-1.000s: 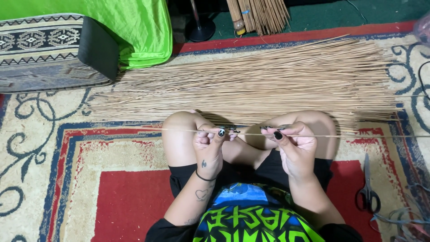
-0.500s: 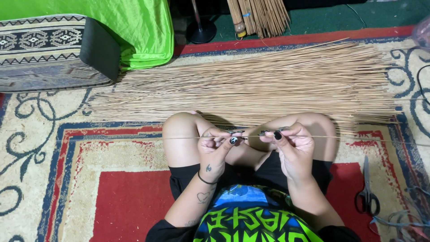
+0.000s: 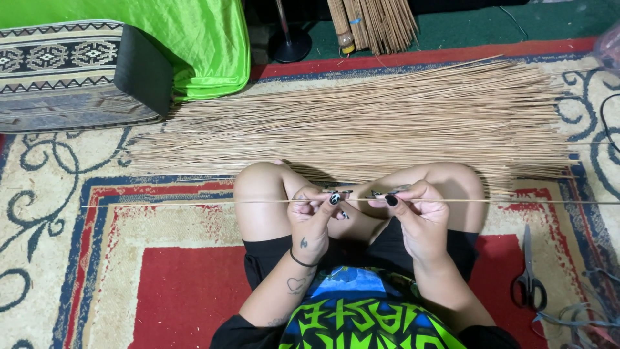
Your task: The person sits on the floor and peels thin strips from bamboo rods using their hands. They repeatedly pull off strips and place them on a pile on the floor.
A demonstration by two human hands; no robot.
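Left hand (image 3: 313, 210) pinching thin stick (image 3: 194, 202), fingers closed on it. Right hand (image 3: 418, 208) likewise closed on same stick, just beside left. Stick level, running far out past both hands, above knees. Stick pile (image 3: 361, 123) on rug beyond hands. Scissors (image 3: 528, 274) on rug, right of right hand.

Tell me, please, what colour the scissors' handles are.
Black, on the scissors lying on the rug; the head view shows them.
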